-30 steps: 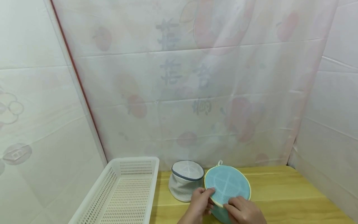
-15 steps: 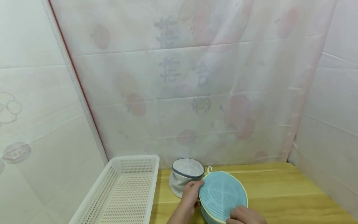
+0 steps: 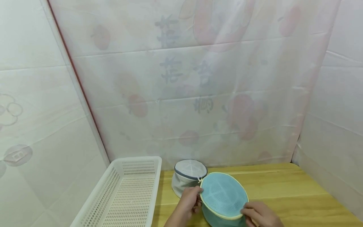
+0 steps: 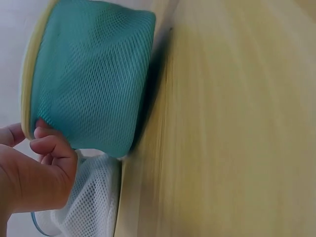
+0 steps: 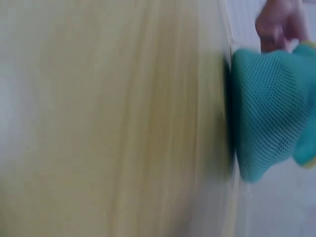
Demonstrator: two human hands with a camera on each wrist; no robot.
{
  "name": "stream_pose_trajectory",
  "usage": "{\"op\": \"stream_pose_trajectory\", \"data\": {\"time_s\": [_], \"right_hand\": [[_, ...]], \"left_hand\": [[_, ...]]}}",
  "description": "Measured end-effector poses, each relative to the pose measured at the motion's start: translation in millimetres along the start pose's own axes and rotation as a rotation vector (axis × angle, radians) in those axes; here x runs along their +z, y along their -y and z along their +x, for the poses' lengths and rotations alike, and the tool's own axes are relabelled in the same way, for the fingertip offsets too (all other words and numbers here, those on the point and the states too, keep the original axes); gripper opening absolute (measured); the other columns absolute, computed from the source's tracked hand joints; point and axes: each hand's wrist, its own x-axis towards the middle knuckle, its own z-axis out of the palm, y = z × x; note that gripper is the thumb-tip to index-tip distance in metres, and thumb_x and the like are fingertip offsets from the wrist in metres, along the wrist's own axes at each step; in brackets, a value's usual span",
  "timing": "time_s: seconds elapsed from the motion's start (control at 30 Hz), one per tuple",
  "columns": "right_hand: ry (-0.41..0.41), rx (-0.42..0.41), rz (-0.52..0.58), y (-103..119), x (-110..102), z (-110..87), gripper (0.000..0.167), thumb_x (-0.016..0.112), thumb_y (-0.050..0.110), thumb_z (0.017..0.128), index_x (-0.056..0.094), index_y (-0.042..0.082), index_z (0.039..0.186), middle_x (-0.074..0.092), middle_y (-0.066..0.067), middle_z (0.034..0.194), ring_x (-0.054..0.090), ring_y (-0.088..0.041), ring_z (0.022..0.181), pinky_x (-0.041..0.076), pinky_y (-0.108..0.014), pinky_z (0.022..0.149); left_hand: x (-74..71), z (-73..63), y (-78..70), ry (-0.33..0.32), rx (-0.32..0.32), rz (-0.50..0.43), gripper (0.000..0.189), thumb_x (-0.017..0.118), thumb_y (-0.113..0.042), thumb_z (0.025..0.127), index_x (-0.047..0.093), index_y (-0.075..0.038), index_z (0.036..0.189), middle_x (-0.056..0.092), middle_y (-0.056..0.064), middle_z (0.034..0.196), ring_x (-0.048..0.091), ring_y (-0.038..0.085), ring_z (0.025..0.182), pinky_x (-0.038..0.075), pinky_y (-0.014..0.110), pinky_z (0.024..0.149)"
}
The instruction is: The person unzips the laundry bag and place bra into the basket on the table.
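Observation:
A blue-green mesh laundry bag (image 3: 224, 194), round with a pale yellow rim, stands at the front of the wooden table, its top tilted towards the head camera. At its left edge my left hand (image 3: 187, 203) pinches the rim between thumb and fingers. The left wrist view shows those fingers (image 4: 52, 143) curled at the yellow piping, with the mesh side hanging beside them. My right hand (image 3: 261, 214) pinches the opposite, right edge of the rim. A small white loop (image 3: 199, 180) sticks out at the rim's upper left.
Just behind and left stands a white mesh bag (image 3: 181, 183) with a dark grey rim. Farther left is a white perforated plastic basket (image 3: 158, 176). Wood-grain tabletop (image 3: 283, 186) extends to the right, and a printed curtain (image 3: 170, 126) hangs behind.
The blue-green bag has turned, its loop moving from the back round to the left. My left hand has shifted slightly up and left; my right hand has moved right along the rim.

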Motion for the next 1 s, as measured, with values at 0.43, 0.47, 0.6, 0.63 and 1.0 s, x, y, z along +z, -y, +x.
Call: {"op": "stream_pose_trajectory", "data": {"time_s": [0.43, 0.47, 0.6, 0.63, 1.0], "right_hand": [[0.023, 1.243, 0.106, 9, -6, 18.1, 0.028, 0.05, 0.025, 0.103, 0.069, 0.016, 0.123, 0.07, -0.003, 0.108, 0.059, -0.006, 0.073, 0.051, -0.026, 0.062], [0.027, 1.309, 0.193, 8, -6, 20.6, 0.036, 0.045, 0.03, 0.105, 0.064, 0.012, 0.13, 0.067, -0.011, 0.12, 0.062, -0.01, 0.079, 0.054, -0.029, 0.065], [-0.004, 1.411, 0.403, 1, -1, 26.3, 0.056, 0.049, 0.042, 0.102, 0.047, 0.006, 0.145, 0.055, -0.024, 0.134, 0.064, -0.012, 0.089, 0.058, -0.034, 0.072], [-0.008, 1.424, 0.426, -1, 1, 27.3, 0.06, 0.053, 0.042, 0.101, 0.042, 0.006, 0.148, 0.057, -0.024, 0.131, 0.064, -0.012, 0.09, 0.058, -0.035, 0.073], [-0.22, 1.606, 0.59, -16, 8, 29.9, 0.067, 0.059, 0.035, 0.098, 0.032, 0.0, 0.147, 0.065, 0.0, 0.112, 0.064, -0.008, 0.088, 0.055, -0.033, 0.077]], "left_hand": [[-10.6, -35.8, 6.1, 0.229, -0.061, 0.008, 0.015, 0.07, -0.027, 0.086, 0.064, -0.015, 0.079, 0.058, -0.005, 0.063, 0.043, 0.005, 0.05, 0.029, 0.019, 0.044], [-10.1, -37.3, 6.8, 0.223, -0.056, 0.036, 0.016, 0.07, -0.028, 0.086, 0.065, -0.015, 0.079, 0.058, -0.005, 0.063, 0.044, 0.005, 0.05, 0.03, 0.019, 0.044], [-8.1, -42.3, 8.2, 0.234, -0.032, 0.125, 0.017, 0.068, -0.025, 0.086, 0.066, -0.012, 0.075, 0.057, -0.006, 0.059, 0.044, 0.006, 0.047, 0.031, 0.018, 0.043], [-8.2, -43.5, 8.2, 0.242, -0.029, 0.134, 0.018, 0.068, -0.025, 0.087, 0.067, -0.012, 0.075, 0.057, -0.006, 0.058, 0.043, 0.005, 0.047, 0.031, 0.018, 0.043], [-28.1, -48.3, -16.5, 0.148, 0.095, 0.058, 0.02, 0.065, -0.026, 0.089, 0.062, -0.01, 0.077, 0.055, -0.004, 0.061, 0.038, 0.008, 0.049, 0.025, 0.02, 0.041]]}}
